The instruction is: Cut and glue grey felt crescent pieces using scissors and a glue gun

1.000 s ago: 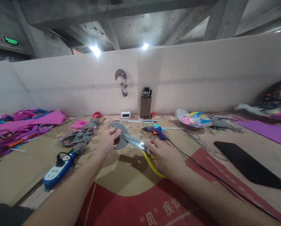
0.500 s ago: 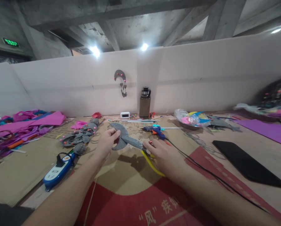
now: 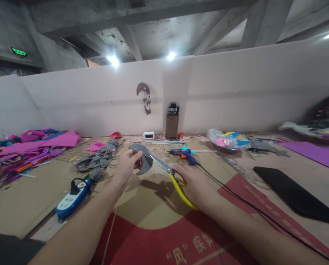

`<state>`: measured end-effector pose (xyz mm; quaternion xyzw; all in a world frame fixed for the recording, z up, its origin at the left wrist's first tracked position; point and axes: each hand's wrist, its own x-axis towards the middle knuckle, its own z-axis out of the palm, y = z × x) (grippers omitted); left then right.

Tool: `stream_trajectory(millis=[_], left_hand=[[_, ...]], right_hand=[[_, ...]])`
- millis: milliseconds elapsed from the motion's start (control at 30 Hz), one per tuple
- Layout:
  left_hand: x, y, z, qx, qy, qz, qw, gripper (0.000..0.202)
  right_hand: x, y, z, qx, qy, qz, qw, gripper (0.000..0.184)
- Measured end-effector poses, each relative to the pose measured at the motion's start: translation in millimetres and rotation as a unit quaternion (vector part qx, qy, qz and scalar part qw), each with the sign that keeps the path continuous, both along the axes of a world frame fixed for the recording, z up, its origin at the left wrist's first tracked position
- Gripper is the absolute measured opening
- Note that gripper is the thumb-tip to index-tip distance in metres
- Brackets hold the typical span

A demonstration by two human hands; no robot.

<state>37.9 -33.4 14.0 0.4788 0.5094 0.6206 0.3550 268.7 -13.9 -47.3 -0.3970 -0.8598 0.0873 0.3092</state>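
Pinched in my left hand (image 3: 129, 164) is a grey felt crescent (image 3: 146, 159), held above the cardboard with its curved outer edge to the right. My right hand (image 3: 190, 182) grips yellow-handled scissors (image 3: 180, 190). Their metal blades look closed, and the tip lies at the crescent's right edge; whether it touches the felt I cannot tell. Just beyond my right hand lies a blue glue gun (image 3: 186, 154) with a black cord. To the left of my left hand are grey felt pieces with pink beads (image 3: 98, 157) and a ball of grey yarn (image 3: 96, 173).
A blue-and-white power strip (image 3: 73, 198) lies at left, near a pile of pink and purple felt (image 3: 43, 145). A dark bottle (image 3: 172, 123) and small white clock (image 3: 149, 135) stand by the back wall. At right are a bowl of wrapped scraps (image 3: 227, 148) and a black flat slab (image 3: 293, 193).
The scissors have drawn back right from across the felt crescent, and their blades have turned so that only the tip is at its edge. My left hand still holds the crescent.
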Motion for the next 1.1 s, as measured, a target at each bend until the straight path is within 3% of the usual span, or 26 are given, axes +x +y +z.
stream_trajectory(millis=[167,433,700,1100], left_hand=[[0.9,-0.4,1.4,-0.003,-0.043,0.018,0.999,0.025],[1.6,-1.7,4.5,0.009,-0.109,-0.088,0.990,0.023],[-3.0,-0.7,10.6,0.055,-0.100,-0.105,0.988,0.047],[-1.4,-1.4,5.6,0.089,-0.066,-0.091,0.990,0.036]], right_hand=[[-2.5,-1.8,-1.1,0.013,-0.003,0.010,1.000,0.036],[-3.4,-7.2,3.6,-0.024,0.035,0.043,0.998,0.039],[-0.2,-7.8,7.3,0.005,0.028,0.039,0.999,0.043],[1.9,-9.0,6.0,0.048,-0.024,0.014,0.998,0.032]])
